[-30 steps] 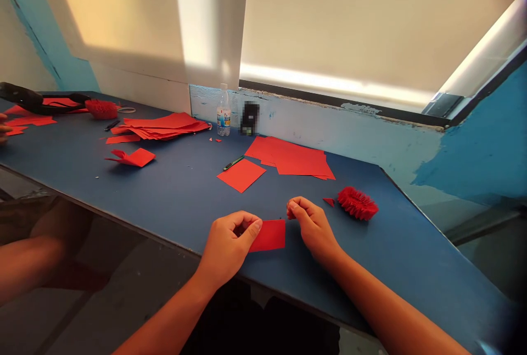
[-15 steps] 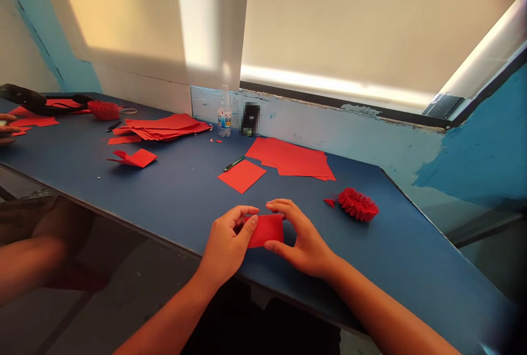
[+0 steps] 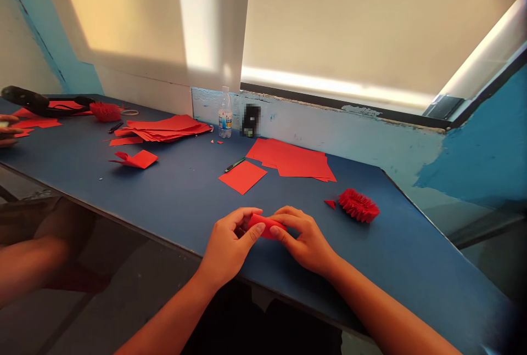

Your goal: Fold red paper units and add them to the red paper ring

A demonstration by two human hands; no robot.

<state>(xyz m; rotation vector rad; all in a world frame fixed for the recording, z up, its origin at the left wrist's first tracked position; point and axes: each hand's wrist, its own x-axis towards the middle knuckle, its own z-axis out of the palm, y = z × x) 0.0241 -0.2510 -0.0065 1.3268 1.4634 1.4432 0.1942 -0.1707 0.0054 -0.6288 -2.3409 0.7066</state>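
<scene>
Between my hands, just above the front part of the blue table, a small piece of red paper (image 3: 267,225) is bent into a curve. My left hand (image 3: 234,237) is closed on its left end, thumb on the near side. On the right end my right hand (image 3: 302,237) presses thumb and fingers together. A square red sheet (image 3: 242,177) lies beyond my hands, with a green utility knife (image 3: 235,165) along its far left edge. Right of my right hand sits a pleated red paper piece (image 3: 358,205), beside a small red scrap (image 3: 330,203).
Red sheets (image 3: 294,158) lie near the wall, and a thicker red stack (image 3: 164,128) is farther left. A plastic bottle (image 3: 225,113) stands by the wall. A folded red paper (image 3: 138,159) is at left. Another person's hand (image 3: 7,131) shows at the left edge of the blue table (image 3: 177,196).
My right hand has closed from an open pose onto the right end of the red paper. The paper, flat before, is now curved between both hands.
</scene>
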